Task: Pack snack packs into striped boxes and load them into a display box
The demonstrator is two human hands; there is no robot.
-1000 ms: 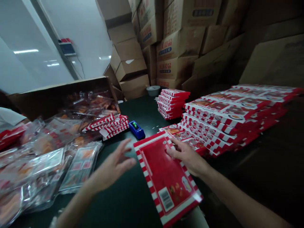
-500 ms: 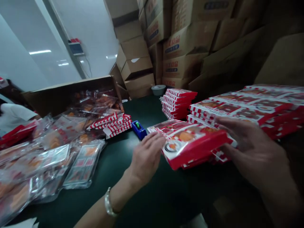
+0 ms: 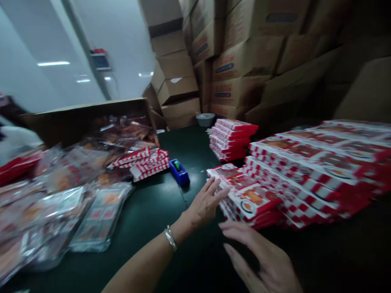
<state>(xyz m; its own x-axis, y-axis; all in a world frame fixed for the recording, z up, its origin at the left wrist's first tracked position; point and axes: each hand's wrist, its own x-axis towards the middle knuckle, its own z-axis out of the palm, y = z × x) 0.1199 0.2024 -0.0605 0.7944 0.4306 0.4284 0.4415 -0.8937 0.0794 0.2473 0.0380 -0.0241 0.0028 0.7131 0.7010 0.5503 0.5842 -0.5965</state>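
Observation:
A red and white food box [image 3: 244, 191] lies flat on a short stack, beside the larger rows of boxes. My left hand [image 3: 205, 202], a silver bangle on its wrist, is at the stack's left edge with fingers stretched out; its fingertips seem to touch the box. My right hand [image 3: 262, 254] is lower, in front of the stack, thumb and fingers apart and nothing between them. Behind my left hand stands a blue tape dispenser [image 3: 179, 172] with green tape in it.
Many clear food packets [image 3: 97, 217] cover the left side, before an open carton [image 3: 76, 106]. Striped flat boxes [image 3: 150, 165] lie beside them. A smaller box pile [image 3: 233, 138] and a grey bowl [image 3: 205, 119] stand behind; wide box stacks [image 3: 320, 162] fill the right. Cartons [image 3: 238, 89] rise at the back.
The box that was tilted between my hands now lies flat on the stack. My right hand has let go and moved left and down; my left fingers have straightened.

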